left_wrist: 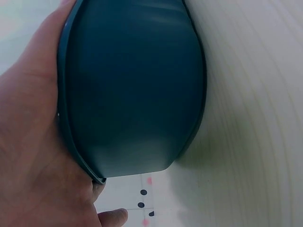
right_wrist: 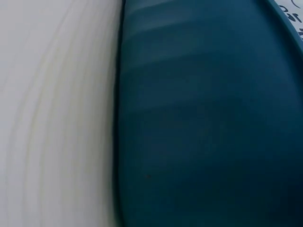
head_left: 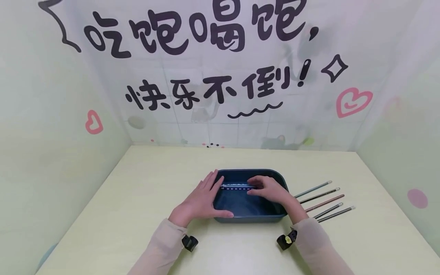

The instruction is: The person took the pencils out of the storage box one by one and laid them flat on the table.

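A dark blue rectangular tray (head_left: 237,208) rests on the table. Along its back half lie a purple pencil with white spots (head_left: 237,188) and a paler, silvery-blue pencil (head_left: 235,185), side by side. My left hand (head_left: 203,196) spreads over the tray's left end, fingers extended, thumb along the front rim. In the left wrist view that hand (left_wrist: 35,127) lies against the tray's edge. Reaching in over the right side, my right hand (head_left: 269,189) has its bent fingertips and thumb apart on either side of the pencils' right ends. The right wrist view shows only the tray wall (right_wrist: 199,118) and table.
Several pencils (head_left: 328,200) lie fanned out right of the tray, partly hidden behind the right forearm. The pale wood-grain table (head_left: 154,172) meets a printed curtain (head_left: 192,126) at the back, with more curtain on both sides. A small black camera sits at each wrist.
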The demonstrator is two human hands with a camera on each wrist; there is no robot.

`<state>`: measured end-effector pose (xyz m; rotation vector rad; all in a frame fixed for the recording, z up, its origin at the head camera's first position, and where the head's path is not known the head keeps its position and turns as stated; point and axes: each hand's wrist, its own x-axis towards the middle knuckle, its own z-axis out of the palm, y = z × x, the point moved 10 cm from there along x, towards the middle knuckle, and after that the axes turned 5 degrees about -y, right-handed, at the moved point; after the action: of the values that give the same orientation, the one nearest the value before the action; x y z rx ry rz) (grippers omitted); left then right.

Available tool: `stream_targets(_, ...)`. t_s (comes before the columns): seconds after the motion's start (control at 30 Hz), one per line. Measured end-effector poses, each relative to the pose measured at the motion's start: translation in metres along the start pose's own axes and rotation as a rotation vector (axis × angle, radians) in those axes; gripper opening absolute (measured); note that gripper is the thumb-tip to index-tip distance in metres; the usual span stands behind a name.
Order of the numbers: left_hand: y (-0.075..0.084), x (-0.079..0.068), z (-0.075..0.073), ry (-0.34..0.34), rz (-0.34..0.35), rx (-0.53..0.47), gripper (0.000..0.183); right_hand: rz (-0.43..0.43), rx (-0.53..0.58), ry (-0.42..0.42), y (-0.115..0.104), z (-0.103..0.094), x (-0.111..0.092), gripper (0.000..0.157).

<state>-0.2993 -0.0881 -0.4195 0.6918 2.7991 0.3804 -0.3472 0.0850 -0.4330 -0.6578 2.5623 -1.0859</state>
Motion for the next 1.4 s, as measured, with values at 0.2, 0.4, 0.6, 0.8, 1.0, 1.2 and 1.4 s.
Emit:
stream_targets(0.2, -0.001, 0.000, 0.005, 0.000, -0.001, -0.002, 0.119, -0.009, -0.016, 0.014, 0.000, 0.002, -0.003, 0.039)
stream_targets(0.4, -0.001, 0.001, 0.008, -0.006, 0.004, -0.007, 0.119, 0.022, -0.064, 0.002, 0.000, 0.003, -0.004, 0.030)
stream_targets(0.6, -0.003, 0.000, 0.008, -0.004, -0.002, -0.005, 0.119, 0.038, -0.074, -0.039, 0.000, 0.010, 0.000, 0.030)
stream_targets(0.8, -0.006, -0.002, 0.011, 0.000, 0.004, -0.002, 0.120, 0.030, -0.060, -0.060, -0.001, 0.017, 0.001, 0.030)
stream_targets(1.0, -0.008, -0.003, 0.009, 0.006, 0.001, -0.028, 0.121, 0.004, -0.048, -0.042, -0.004, 0.018, 0.003, 0.028)
stream_targets(1.2, -0.006, 0.000, 0.004, 0.013, 0.014, -0.034, 0.121, 0.004, -0.109, 0.034, -0.008, 0.008, 0.003, 0.024)
stream_targets(1.4, -0.003, 0.004, 0.003, 0.018, 0.023, -0.046, 0.120, 0.087, -0.109, 0.119, -0.002, -0.010, -0.002, 0.020)
